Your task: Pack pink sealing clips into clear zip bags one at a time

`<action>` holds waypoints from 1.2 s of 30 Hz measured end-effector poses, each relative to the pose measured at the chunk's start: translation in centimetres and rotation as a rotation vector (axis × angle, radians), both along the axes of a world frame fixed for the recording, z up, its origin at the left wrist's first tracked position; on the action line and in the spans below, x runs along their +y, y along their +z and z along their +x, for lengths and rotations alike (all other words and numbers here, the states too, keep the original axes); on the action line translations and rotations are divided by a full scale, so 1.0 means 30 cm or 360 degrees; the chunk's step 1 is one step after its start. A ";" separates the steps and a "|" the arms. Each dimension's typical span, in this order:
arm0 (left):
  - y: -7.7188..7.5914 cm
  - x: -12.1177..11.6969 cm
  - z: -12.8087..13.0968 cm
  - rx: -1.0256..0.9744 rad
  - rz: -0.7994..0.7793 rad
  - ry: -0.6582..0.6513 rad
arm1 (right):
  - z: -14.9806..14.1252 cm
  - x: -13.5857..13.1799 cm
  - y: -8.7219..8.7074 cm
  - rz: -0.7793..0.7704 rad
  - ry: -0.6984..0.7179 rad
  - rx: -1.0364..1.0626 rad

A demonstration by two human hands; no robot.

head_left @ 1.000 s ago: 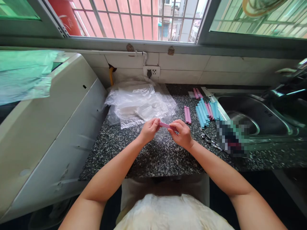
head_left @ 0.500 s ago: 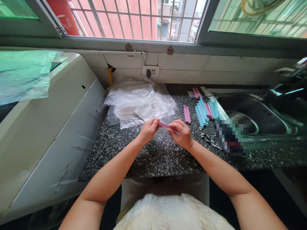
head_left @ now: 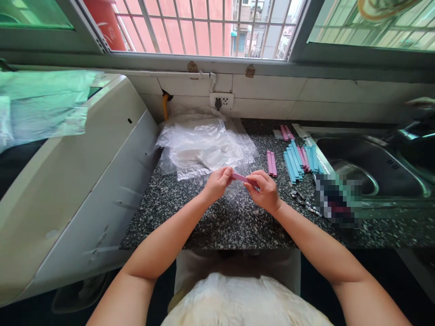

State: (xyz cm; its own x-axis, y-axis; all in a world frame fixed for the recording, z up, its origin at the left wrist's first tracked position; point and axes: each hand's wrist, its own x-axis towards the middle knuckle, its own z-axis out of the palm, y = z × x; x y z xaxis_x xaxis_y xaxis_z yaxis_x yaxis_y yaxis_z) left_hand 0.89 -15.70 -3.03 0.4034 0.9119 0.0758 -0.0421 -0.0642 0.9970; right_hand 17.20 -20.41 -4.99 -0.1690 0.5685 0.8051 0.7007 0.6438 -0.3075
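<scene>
Above the speckled countertop (head_left: 210,226), a pink bag-sealing clip (head_left: 239,178) stretches between my hands. My left hand (head_left: 219,183) is closed on its left end, thumb and fingers pinching it. On the right end, my right hand (head_left: 265,190) has its fingers curled round the strip. Just behind my hands lies a pile of clear plastic bags (head_left: 207,147). A pair of pink clips (head_left: 271,163) rests to the right of my right hand. Further right are several blue clips (head_left: 294,162) in a bunch, with more pink clips (head_left: 302,157) among them.
A steel sink (head_left: 353,149) is set into the counter at the right. Near its front corner lies a blurred-out dark item (head_left: 338,201) beside a small chain-like strip (head_left: 306,203). A white appliance (head_left: 112,149) borders the left. A wall socket (head_left: 222,100) with a plug sits behind the bags.
The whole view has shifted, so the scene sits slightly further right. Both hands keep their hold on the pink clip, with little change in their grip.
</scene>
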 end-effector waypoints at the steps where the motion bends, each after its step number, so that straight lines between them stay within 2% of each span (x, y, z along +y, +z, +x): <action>1: -0.001 0.000 0.000 -0.0003 0.0005 -0.0003 | 0.000 0.000 0.000 0.0005 0.0004 0.0000; 36: -0.013 -0.001 0.016 -0.0242 -0.0183 -0.0065 | 0.005 -0.002 0.007 0.0056 -0.0052 -0.0010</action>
State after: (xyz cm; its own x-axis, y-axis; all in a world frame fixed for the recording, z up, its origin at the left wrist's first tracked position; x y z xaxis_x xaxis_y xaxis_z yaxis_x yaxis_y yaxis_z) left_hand 1.36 -15.72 -3.40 0.4321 0.9012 0.0350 -0.1931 0.0545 0.9797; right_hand 17.35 -20.48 -4.78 -0.1562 0.5452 0.8237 0.7232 0.6311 -0.2805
